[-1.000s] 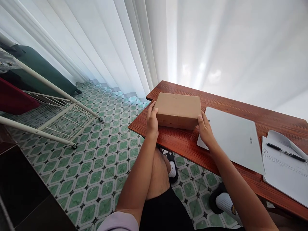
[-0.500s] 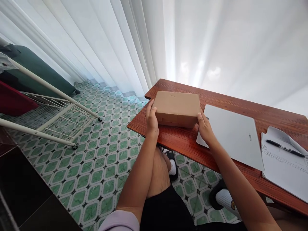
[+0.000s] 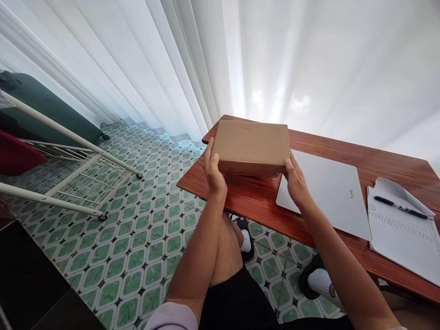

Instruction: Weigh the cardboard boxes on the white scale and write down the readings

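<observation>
While its two short ends are pressed between two bare hands, a closed brown cardboard box (image 3: pixel 252 143) is held level or nearly so over the left end of a reddish-brown wooden table (image 3: pixel 247 192). Part of the table's far edge is covered by the box's top, on which a small crease is seen; whether its underside is touched by the wood cannot be told. The left end is gripped by the left hand (image 3: pixel 216 176), its thumb laid at the near corner and its fingers stretched along the side. The right end is gripped likewise by the right hand (image 3: pixel 297 183), with the thumb set at the near corner; its other fingertips are partly hidden.

Just beyond the right hand, and partly covered by it, a flat grey slab (image 3: pixel 330 192) with small lettering is laid on the table. Beside it written sheets of paper (image 3: pixel 402 238) are placed, the top one curled back, with a black pen (image 3: pixel 400 207) rested across them. The table is backed by a white curtain (image 3: pixel 309 59). Below, the floor (image 3: pixel 154 229) is covered in green-and-white patterned tiles, on which feet in dark slippers and white socks (image 3: pixel 321 282) are set. At far left, a cream metal rack (image 3: pixel 51 200) on castors, a red cloth (image 3: pixel 20 156) and a dark green wheeled case (image 3: pixel 51 103) are seen.
</observation>
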Demonstrator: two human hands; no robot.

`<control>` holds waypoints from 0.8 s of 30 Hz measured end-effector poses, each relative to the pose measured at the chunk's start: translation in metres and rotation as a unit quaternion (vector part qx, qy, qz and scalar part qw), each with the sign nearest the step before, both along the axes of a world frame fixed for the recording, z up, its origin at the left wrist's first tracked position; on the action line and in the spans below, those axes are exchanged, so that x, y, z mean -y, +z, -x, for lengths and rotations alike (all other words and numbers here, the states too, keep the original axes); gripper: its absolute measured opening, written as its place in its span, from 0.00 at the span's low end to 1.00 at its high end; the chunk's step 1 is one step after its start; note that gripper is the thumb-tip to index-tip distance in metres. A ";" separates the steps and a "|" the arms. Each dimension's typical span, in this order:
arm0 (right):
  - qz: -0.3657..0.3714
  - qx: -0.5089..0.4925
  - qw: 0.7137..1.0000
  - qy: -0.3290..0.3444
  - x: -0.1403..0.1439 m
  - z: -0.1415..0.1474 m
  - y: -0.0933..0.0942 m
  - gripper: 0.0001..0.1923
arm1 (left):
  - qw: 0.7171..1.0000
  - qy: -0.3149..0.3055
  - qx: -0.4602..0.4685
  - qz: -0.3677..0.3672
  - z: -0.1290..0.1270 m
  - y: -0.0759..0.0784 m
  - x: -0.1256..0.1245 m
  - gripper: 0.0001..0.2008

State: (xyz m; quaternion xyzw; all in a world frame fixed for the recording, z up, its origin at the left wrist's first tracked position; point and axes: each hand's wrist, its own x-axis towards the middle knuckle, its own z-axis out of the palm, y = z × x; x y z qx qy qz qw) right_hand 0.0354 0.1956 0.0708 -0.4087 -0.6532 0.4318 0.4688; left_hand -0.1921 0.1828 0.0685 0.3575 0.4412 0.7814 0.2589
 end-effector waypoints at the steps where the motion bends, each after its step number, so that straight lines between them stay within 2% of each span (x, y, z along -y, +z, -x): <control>1: 0.002 -0.007 1.000 -0.014 0.002 -0.001 0.003 0.35 | 1.000 -0.001 -0.008 -0.011 -0.002 0.002 0.000 0.27; 6: -0.008 -0.023 0.999 -0.047 0.012 -0.016 0.018 0.32 | 0.998 -0.030 -0.028 -0.045 -0.015 0.014 0.003 0.27; 15: -0.029 0.014 0.995 -0.092 0.024 -0.060 0.035 0.32 | 0.991 -0.088 -0.083 -0.064 -0.047 0.030 0.010 0.25; 24: -0.031 0.028 0.992 -0.118 0.041 -0.117 0.052 0.34 | 0.980 -0.154 -0.076 -0.105 -0.101 0.057 0.003 0.22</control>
